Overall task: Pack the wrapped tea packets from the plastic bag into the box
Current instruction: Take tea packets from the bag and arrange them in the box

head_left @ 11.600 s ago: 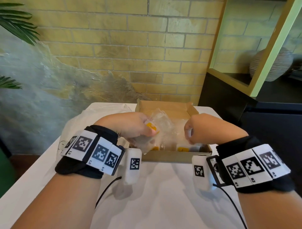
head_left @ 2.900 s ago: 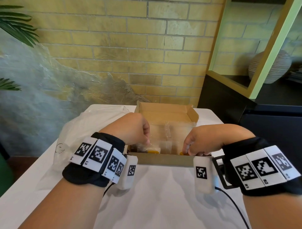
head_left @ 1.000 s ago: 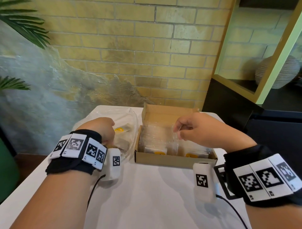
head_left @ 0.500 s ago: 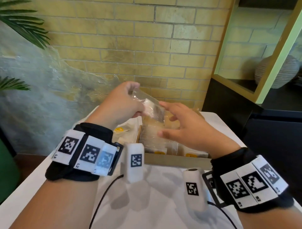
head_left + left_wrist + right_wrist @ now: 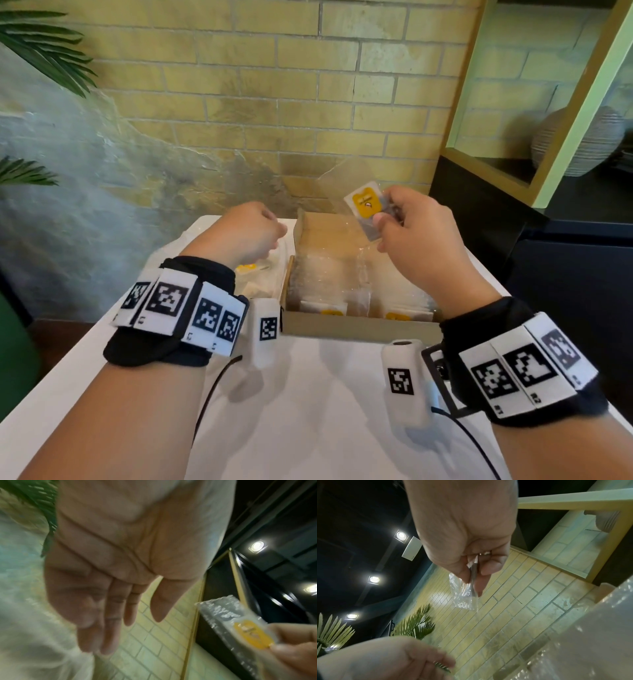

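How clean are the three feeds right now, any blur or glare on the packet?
Head view: sharp, packet label readable in the right hand. Left wrist view: motion-blurred, left hand soft, ceiling lights flaring. Right wrist view: sharper, glints on the wrapper, bright ceiling spots.

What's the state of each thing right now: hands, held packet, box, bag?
right hand: pinches a tea packet, raised over the box
tea packet: wrapped, held in the air
left hand: empty, fingers relaxed, over the plastic bag
box: open, packets inside
plastic bag: on the table, packets left inside
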`<state>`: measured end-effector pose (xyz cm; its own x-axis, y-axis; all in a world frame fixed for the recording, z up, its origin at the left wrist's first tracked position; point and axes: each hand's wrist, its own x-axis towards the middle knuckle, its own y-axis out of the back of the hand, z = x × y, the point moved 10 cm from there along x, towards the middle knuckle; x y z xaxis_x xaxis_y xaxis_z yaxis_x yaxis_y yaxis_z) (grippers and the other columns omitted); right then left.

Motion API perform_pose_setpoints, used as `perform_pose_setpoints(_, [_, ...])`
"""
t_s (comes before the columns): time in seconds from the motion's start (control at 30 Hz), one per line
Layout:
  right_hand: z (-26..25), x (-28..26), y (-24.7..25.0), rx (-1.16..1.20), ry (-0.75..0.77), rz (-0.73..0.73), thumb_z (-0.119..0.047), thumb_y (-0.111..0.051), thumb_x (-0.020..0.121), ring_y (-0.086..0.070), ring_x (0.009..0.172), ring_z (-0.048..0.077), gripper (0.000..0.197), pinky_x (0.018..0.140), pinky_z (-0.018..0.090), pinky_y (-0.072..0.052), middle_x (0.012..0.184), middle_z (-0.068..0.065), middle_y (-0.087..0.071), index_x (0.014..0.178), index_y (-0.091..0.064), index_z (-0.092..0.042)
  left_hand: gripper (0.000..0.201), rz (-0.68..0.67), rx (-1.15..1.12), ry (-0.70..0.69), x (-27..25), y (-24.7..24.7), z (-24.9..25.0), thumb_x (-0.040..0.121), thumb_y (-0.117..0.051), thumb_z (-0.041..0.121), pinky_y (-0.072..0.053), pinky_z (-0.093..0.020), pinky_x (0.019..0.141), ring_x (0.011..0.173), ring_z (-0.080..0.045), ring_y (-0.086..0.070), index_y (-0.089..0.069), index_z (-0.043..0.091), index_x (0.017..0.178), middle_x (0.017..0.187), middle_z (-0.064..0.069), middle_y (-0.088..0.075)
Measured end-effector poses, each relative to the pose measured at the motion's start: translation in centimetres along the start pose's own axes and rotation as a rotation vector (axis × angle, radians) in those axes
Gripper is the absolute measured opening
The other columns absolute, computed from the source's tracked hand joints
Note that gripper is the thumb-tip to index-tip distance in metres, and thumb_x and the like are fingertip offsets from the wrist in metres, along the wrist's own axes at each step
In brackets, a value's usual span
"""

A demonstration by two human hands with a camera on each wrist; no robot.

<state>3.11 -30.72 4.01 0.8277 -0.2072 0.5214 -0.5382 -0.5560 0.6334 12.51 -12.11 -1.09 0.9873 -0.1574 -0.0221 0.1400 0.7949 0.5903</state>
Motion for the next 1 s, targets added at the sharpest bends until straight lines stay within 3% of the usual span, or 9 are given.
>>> perform_pose_setpoints(0.1, [0.2, 0.1, 0.2, -0.005, -0.013, 0.003, -0.018, -0.049, 0.092, -0.065, 0.081, 0.025, 0.013, 0.076, 0.045, -0.053, 0.088, 0.004, -0.067, 0.099, -0.060, -0.016, 0.026, -0.027, 0.154, 0.086, 0.6, -0.7, -1.8, 0.094, -0.047, 0.023, -0.047, -0.033, 0.086, 0.102, -0.034, -0.062, -0.060, 0.004, 0.103, 0.110, -0.017, -0.065])
perform_pose_setpoints(0.2, [0.1, 0.1, 0.2, -0.002, -0.020, 0.002, -0.018, -0.049, 0.092, -0.065, 0.080, 0.025, 0.014, 0.076, 0.045, -0.054, 0.087, 0.004, -0.067, 0.100, -0.060, -0.016, 0.042, -0.016, 0.367, 0.132, 0.3, -0.9, -2.4, 0.100, -0.034, 0.029, -0.040, -0.040, 0.105, 0.116, -0.034, -0.053, -0.058, 0.002, 0.119, 0.127, -0.018, -0.056])
perform_pose_setpoints(0.3, [-0.1, -0.1, 0.2, 0.018, -0.026, 0.000, -0.017, -0.049, 0.093, -0.065, 0.078, 0.023, 0.015, 0.076, 0.045, -0.054, 0.088, 0.004, -0.068, 0.101, -0.060, -0.020, 0.039, -0.068, 0.501, 0.193, -0.3, -1.3, -2.9, 0.101, -0.035, 0.027, -0.035, -0.040, 0.108, 0.121, -0.032, -0.048, -0.052, 0.004, 0.126, 0.137, -0.015, -0.048])
perform_pose_setpoints(0.47, [-0.2, -0.1, 0.4, 0.020, -0.021, 0.006, -0.015, -0.049, 0.093, -0.065, 0.078, 0.023, 0.017, 0.076, 0.044, -0.054, 0.088, 0.004, -0.068, 0.103, -0.061, -0.021, 0.032, -0.205, 0.500, 0.267, -0.4, -2.4, -4.9, 0.098, -0.044, 0.026, -0.035, -0.039, 0.108, 0.126, -0.029, -0.041, -0.062, 0.008, 0.118, 0.139, -0.011, -0.044])
perform_pose_setpoints(0.67, [-0.1, -0.1, 0.3, 0.014, -0.021, -0.007, -0.017, -0.049, 0.094, -0.066, 0.077, 0.020, 0.017, 0.076, 0.043, -0.055, 0.089, 0.001, -0.068, 0.105, -0.060, -0.022, 0.019, -0.142, 0.384, 0.299, 0.6, -1.9, -6.1, 0.090, -0.058, 0.027, -0.047, -0.041, 0.098, 0.107, -0.030, -0.056, -0.063, 0.009, 0.096, 0.114, -0.012, -0.057])
perform_pose_setpoints(0.73, [0.0, -0.1, 0.2, 0.016, -0.026, -0.014, -0.017, -0.049, 0.094, -0.066, 0.078, 0.020, 0.018, 0.077, 0.043, -0.055, 0.090, 0.001, -0.068, 0.107, -0.060, -0.022, 0.015, -0.111, 0.471, 0.248, 0.9, -1.4, -5.6, 0.089, -0.058, 0.021, -0.050, -0.032, 0.085, 0.086, -0.025, -0.061, -0.063, 0.007, 0.089, 0.099, -0.011, -0.064])
perform_pose_setpoints(0.8, [0.1, -0.1, 0.2, 0.014, -0.027, -0.017, -0.017, -0.049, 0.094, -0.066, 0.079, 0.019, 0.018, 0.076, 0.042, -0.055, 0.093, 0.000, -0.068, 0.108, -0.060, -0.021, 0.013, -0.100, 0.586, 0.187, 1.1, -1.1, -4.9, 0.088, -0.053, 0.014, -0.045, -0.027, 0.068, 0.068, -0.020, -0.054, -0.065, 0.008, 0.085, 0.091, -0.009, -0.065])
perform_pose_setpoints(0.9, [0.5, 0.0, 0.5, 0.037, -0.036, -0.001, -0.015, -0.047, 0.093, -0.063, 0.074, 0.015, 0.027, 0.068, 0.033, -0.054, 0.090, 0.000, -0.067, 0.118, -0.054, -0.022, 0.016, 0.053, 0.449, 0.090, 1.3, 0.9, -3.2, 0.086, -0.054, 0.005, -0.047, -0.033, 0.075, 0.086, -0.026, -0.062, -0.067, 0.006, 0.094, 0.096, -0.013, -0.068])
perform_pose_setpoints(1.0, [0.7, -0.1, 0.7, 0.077, -0.045, 0.005, -0.008, -0.045, 0.091, -0.054, 0.062, 0.009, 0.052, 0.060, 0.026, -0.048, 0.071, -0.003, -0.058, 0.138, -0.037, -0.030, 0.020, 0.189, 0.186, -0.043, 0.5, 2.7, -0.9, 0.084, -0.057, -0.002, -0.042, -0.028, 0.071, 0.087, -0.022, -0.059, -0.065, 0.014, 0.094, 0.092, -0.006, -0.065])
